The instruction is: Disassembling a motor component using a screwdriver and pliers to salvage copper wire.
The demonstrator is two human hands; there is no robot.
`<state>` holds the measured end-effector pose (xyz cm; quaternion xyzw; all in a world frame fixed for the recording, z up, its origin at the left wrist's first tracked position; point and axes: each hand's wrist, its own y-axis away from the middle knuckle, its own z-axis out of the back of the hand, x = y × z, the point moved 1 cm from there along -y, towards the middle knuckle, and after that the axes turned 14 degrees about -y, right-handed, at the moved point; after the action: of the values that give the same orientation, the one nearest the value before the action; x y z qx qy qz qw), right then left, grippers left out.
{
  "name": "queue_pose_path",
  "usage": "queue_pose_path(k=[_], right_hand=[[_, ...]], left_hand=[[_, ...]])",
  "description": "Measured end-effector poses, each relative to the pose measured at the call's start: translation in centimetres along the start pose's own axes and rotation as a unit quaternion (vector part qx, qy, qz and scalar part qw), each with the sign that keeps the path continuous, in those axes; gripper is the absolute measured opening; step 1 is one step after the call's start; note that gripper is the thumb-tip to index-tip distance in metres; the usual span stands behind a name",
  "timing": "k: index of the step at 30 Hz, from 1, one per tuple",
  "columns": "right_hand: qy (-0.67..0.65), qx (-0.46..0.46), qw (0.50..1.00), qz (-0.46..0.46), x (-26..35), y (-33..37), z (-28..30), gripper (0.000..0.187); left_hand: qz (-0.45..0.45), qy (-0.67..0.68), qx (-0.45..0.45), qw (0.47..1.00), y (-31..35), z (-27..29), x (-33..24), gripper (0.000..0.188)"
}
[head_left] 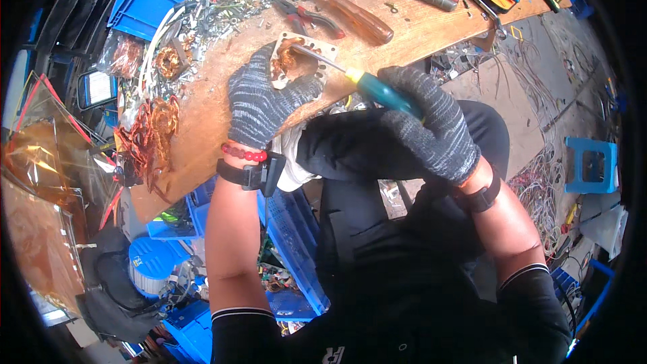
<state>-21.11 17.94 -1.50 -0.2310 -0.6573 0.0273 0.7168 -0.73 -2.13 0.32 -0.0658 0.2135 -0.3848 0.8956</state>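
The left hand clamped a metal part, the right hand a screwdriver, and copper inside suggested unfinished work.

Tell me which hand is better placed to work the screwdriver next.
Right hand, probably: it grips the screwdriver by its handle, while the left hand holds the pale square part.

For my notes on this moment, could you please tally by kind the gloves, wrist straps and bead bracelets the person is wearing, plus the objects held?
Grey knit gloves: 2
Dark wrist straps: 2
Red bead bracelet: 1
Green-handled screwdriver: 1
Pale part with copper-coloured material inside: 1
Total: 7
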Motion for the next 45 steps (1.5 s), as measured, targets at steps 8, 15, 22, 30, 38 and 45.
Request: queue_pose_path(k=[8,15,22,30,38,45], right_hand=[[0.049,0.026,0.991,-0.124,-1.9,-0.3,0.1,0.042],[0.039,-0.002,0.995,-0.097,-3.4,0.3,-1.2,0.038],[0.133,0.02,0.99,0.042,-2.9,0.4,-0.7,0.037],[0.174,0.082,0.981,0.006,-3.9,0.8,-1.3,0.057],[0.151,0.04,0.987,0.024,-3.8,1.1,-1.6,0.049],[0.155,0.016,0.988,0.016,-3.5,1.1,-2.1,0.044]], left_hand=[[0.078,0.278,0.036,0.957,0.0,0.2,-0.2,0.046],[-0.102,0.119,0.018,0.988,-0.1,1.1,-0.2,0.05],[0.087,0.439,0.122,0.886,0.1,2.0,-1.7,0.048],[-0.002,0.253,-0.024,0.967,1.4,0.0,-3.1,0.057],[0.007,0.31,-0.064,0.949,1.2,-0.6,-3.7,0.056],[-0.009,0.216,-0.111,0.97,1.4,-1.2,-5.0,0.052]])
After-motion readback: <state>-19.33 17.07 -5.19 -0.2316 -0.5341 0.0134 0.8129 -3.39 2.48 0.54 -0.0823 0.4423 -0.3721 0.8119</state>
